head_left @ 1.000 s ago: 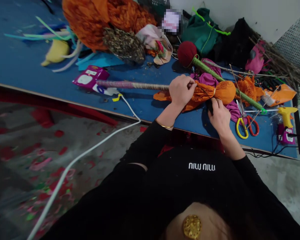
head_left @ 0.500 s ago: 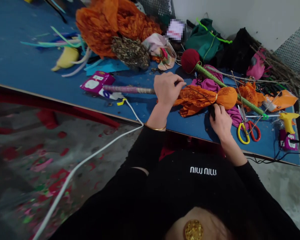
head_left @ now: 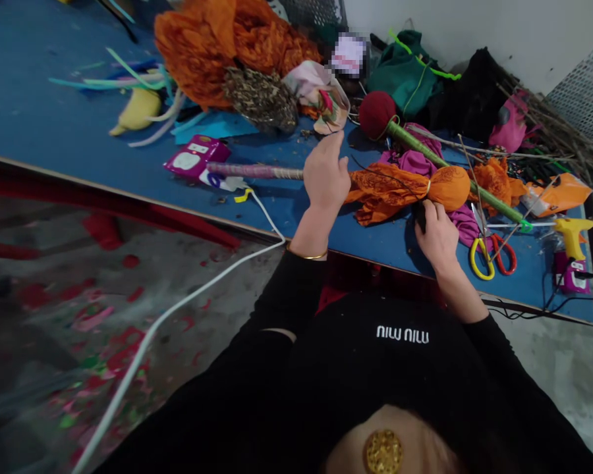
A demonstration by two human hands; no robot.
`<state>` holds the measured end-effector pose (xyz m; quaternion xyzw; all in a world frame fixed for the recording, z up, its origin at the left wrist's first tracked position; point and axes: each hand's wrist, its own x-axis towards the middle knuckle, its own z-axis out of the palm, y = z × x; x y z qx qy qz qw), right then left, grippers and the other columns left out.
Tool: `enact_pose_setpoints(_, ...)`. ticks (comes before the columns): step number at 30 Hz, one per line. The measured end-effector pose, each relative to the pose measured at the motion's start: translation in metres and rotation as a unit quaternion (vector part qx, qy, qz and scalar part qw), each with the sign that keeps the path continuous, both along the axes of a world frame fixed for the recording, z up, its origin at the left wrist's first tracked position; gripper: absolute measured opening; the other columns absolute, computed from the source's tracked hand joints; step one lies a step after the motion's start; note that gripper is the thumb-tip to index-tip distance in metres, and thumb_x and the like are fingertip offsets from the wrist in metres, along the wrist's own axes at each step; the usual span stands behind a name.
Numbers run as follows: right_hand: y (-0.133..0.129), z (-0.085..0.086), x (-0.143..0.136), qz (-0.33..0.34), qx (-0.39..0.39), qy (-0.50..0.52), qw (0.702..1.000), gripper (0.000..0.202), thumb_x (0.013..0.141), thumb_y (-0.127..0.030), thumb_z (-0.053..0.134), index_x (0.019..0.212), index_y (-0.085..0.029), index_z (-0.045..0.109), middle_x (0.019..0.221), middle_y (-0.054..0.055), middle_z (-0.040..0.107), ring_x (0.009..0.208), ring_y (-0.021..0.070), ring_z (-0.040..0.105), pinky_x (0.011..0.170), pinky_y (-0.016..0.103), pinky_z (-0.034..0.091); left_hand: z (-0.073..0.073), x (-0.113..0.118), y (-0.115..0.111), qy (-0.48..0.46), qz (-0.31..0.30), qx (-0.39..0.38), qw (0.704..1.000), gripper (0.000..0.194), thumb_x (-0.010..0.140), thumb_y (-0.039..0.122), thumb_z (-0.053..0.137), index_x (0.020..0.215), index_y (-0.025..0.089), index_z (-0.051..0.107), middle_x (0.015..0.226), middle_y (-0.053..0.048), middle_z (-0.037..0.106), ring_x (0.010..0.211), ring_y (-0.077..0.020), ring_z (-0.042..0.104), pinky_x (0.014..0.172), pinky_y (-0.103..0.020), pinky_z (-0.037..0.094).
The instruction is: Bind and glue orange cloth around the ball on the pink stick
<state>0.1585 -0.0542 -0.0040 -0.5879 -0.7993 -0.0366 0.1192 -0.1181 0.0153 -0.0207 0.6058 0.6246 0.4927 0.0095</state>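
Observation:
My left hand (head_left: 326, 172) is raised over the table beside the purple-wrapped stick (head_left: 261, 172), with a finger stretched out and the thumb apart from it. It holds nothing that I can see. A thin dark cord (head_left: 383, 176) curves over the orange cloth bundle (head_left: 388, 187), its loose end standing up to the right of that hand. The bundle has a round stuffed head (head_left: 449, 187) tied off at the neck. My right hand (head_left: 437, 237) is closed at this neck, its fingers curled where the cord runs down. The fingertips are partly hidden.
Scissors (head_left: 483, 263) and a yellow glue gun (head_left: 573, 236) lie to the right. Behind the bundle, a green stick (head_left: 425, 153) carries a red ball (head_left: 377, 115). Orange cloth (head_left: 237, 46) is heaped at the back. A white cable (head_left: 202, 293) hangs over the front edge.
My left hand has let go of the dark cord and lifted a finger; the cord, taut before, now curves slackly. My right hand stays at the neck of the bundle.

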Motion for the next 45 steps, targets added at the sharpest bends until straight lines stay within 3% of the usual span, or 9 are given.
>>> enact_pose_setpoints(5,0.000,-0.001,0.000,-0.002,-0.004,0.028,1.000,0.051,0.096,-0.026,0.050,0.146,-0.014,0.052,0.136,0.019,0.066,0.104,0.0297,0.071,0.077,0.038,0.059,0.018,0.044,-0.048,0.002,-0.027,0.045,0.999,0.041,0.110,0.045,0.038,0.122,0.024,0.071,0.125,-0.012,0.077,0.125,-0.0277,0.070,0.117,-0.047,0.049)
enact_pose_setpoints(8,-0.002,-0.003,0.005,0.031,0.010,0.112,0.993,0.049,0.093,-0.032,0.054,0.140,-0.016,0.054,0.133,0.018,0.069,0.107,0.0295,0.072,0.080,0.039,0.061,0.029,0.079,-0.068,-0.013,-0.174,0.021,0.984,0.037,0.109,0.037,0.041,0.121,0.022,0.074,0.124,-0.011,0.079,0.123,-0.0240,0.071,0.114,-0.042,0.052)
enact_pose_setpoints(13,-0.009,-0.002,0.016,0.172,0.015,0.294,0.940,0.048,0.086,-0.041,0.062,0.130,-0.023,0.054,0.121,0.011,0.073,0.108,0.0271,0.072,0.092,0.043,0.061,0.034,0.105,-0.075,-0.099,-0.392,-0.104,0.909,0.039,0.103,0.044,0.053,0.128,0.022,0.073,0.132,-0.011,0.077,0.121,-0.0252,0.072,0.108,-0.039,0.053)
enact_pose_setpoints(16,-0.016,0.004,0.020,0.165,0.024,0.345,0.924,0.041,0.088,-0.040,0.064,0.125,-0.022,0.057,0.117,0.011,0.072,0.111,0.0272,0.070,0.099,0.046,0.058,0.033,0.105,-0.079,-0.149,-0.360,-0.178,0.904,0.039,0.097,0.049,0.063,0.118,0.019,0.078,0.107,-0.009,0.082,0.092,-0.0222,0.075,0.086,-0.032,0.055)
enact_pose_setpoints(21,-0.032,0.013,0.026,0.163,-0.039,0.370,0.914,0.035,0.085,-0.036,0.072,0.117,-0.023,0.064,0.115,0.009,0.073,0.111,0.0260,0.069,0.100,0.046,0.057,0.029,0.100,-0.086,-0.197,-0.324,-0.242,0.893,0.032,0.085,0.048,0.076,0.088,0.017,0.081,0.061,0.002,0.065,0.056,-0.0113,0.049,0.058,-0.026,0.035)
enact_pose_setpoints(24,-0.043,0.012,0.031,0.115,-0.096,0.443,0.884,0.036,0.083,-0.037,0.077,0.115,-0.023,0.065,0.109,0.005,0.073,0.096,0.0216,0.071,0.090,0.041,0.060,0.027,0.095,-0.090,-0.183,-0.330,-0.258,0.889,0.025,0.083,0.043,0.077,0.080,0.018,0.080,0.061,0.002,0.065,0.055,-0.0102,0.046,0.058,-0.026,0.033)
enact_pose_setpoints(29,-0.047,0.008,0.040,0.029,-0.139,0.624,0.768,0.036,0.081,-0.035,0.079,0.111,-0.027,0.061,0.087,-0.004,0.069,0.064,0.0139,0.066,0.063,0.031,0.057,0.027,0.082,-0.092,-0.187,-0.301,-0.230,0.907,0.021,0.083,0.038,0.074,0.074,0.018,0.073,0.054,0.006,0.052,0.053,-0.0092,0.040,0.057,-0.027,0.031)
enact_pose_setpoints(33,-0.043,0.012,0.044,-0.006,-0.129,0.700,0.703,0.036,0.073,-0.032,0.081,0.103,-0.027,0.063,0.081,-0.006,0.067,0.058,0.0109,0.062,0.057,0.027,0.052,0.031,0.072,-0.092,-0.172,-0.273,-0.202,0.925,0.024,0.083,0.041,0.073,0.074,0.019,0.070,0.055,0.006,0.050,0.054,-0.0098,0.038,0.058,-0.028,0.031)
enact_pose_setpoints(45,-0.039,0.014,0.063,-0.080,-0.124,0.782,0.606,0.040,0.070,-0.037,0.087,0.101,-0.025,0.064,0.084,-0.007,0.069,0.061,0.0071,0.065,0.054,0.020,0.053,0.041,0.032,-0.089,-0.165,-0.150,-0.110,0.969,0.024,0.080,0.041,0.075,0.068,0.022,0.068,0.061,0.002,0.062,0.058,-0.0120,0.048,0.057,-0.028,0.039)
